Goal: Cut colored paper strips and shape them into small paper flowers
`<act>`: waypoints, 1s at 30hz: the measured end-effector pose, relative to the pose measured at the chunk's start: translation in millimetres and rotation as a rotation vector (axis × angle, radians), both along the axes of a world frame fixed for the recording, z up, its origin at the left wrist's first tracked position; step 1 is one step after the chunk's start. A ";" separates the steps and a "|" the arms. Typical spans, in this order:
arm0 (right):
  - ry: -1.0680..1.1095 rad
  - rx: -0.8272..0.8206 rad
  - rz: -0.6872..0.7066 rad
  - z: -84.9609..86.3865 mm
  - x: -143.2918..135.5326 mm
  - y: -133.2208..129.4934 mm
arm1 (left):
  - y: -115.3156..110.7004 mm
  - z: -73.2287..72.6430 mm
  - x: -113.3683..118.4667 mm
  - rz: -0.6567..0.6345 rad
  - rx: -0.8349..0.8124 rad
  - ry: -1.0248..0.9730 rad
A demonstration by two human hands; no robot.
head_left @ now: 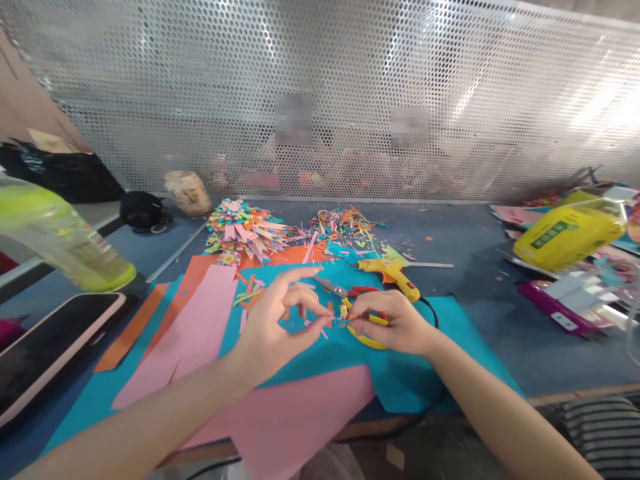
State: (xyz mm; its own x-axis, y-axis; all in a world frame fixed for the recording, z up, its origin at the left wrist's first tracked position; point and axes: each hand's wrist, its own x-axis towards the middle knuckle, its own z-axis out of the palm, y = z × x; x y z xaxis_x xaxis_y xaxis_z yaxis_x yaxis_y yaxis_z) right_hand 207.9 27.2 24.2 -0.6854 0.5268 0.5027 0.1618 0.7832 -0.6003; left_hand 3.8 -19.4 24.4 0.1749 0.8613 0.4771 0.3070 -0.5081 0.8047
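Note:
My left hand (pixel 275 317) pinches with thumb and a fingertip. Whatever lies between those tips is too small to make out. Close to its right, my right hand (pixel 393 320) pinches a small rolled piece of paper (pixel 344 311), whitish and yellow. Both hands hover over blue paper sheets (pixel 310 360) scattered with short paper strips (pixel 249 293). Scissors (pixel 336 289) with red and yellow handles lie partly hidden behind my right hand. Just beyond rests a yellow hot glue gun (pixel 393 270) with a glue stick in its back.
A layered paper-strip piece (pixel 245 230) and a heap of paper scraps (pixel 345 223) lie farther back. Pink sheets (pixel 200 320) spread left. At far left are a phone (pixel 55 347) and a green bottle (pixel 75 240); a yellow bottle (pixel 567 233) lies right. A perforated metal panel (pixel 340 67) bounds the back.

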 end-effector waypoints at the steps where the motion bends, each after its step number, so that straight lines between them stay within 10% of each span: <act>1: 0.000 0.005 0.002 -0.2 0.2 0.1 | -0.6 0.1 0.5 0.003 0.004 -0.001; 30: 0.045 -0.019 -0.002 -2.8 2.9 2.3 | -8.5 7.8 0.6 0.015 -0.034 -0.044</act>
